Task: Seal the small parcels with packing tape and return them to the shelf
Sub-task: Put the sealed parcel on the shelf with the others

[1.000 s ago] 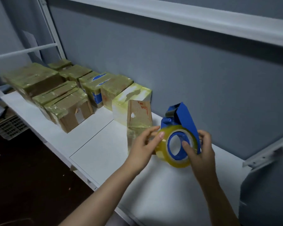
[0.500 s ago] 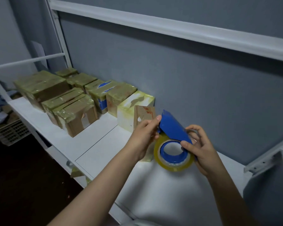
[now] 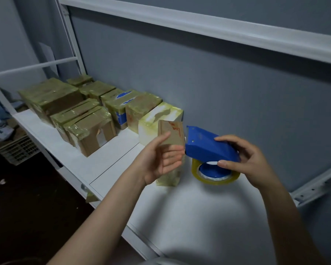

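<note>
From my remote seat I see the right hand (image 3: 250, 161) gripping the blue plastic tape dispenser (image 3: 206, 146), thumb under its curved back and fingers curled over the top. Its roll of clear yellowish packing tape (image 3: 214, 178) rests on or just above the white shelf (image 3: 180, 217), near the back edge. The dispenser's front end touches the small upright brown cardboard parcel (image 3: 172, 134), which stands mid-shelf. The left hand (image 3: 161, 159) is spread wide, palm turned up, fingers straight, right against the parcel's near face. I cannot tell for certain whether it presses the cardboard, as the fingers are blurred. A white taped box (image 3: 161, 115) stands just behind the parcel. A row of tape-wrapped cardboard boxes (image 3: 88, 115) runs toward the shelf's left end.
</note>
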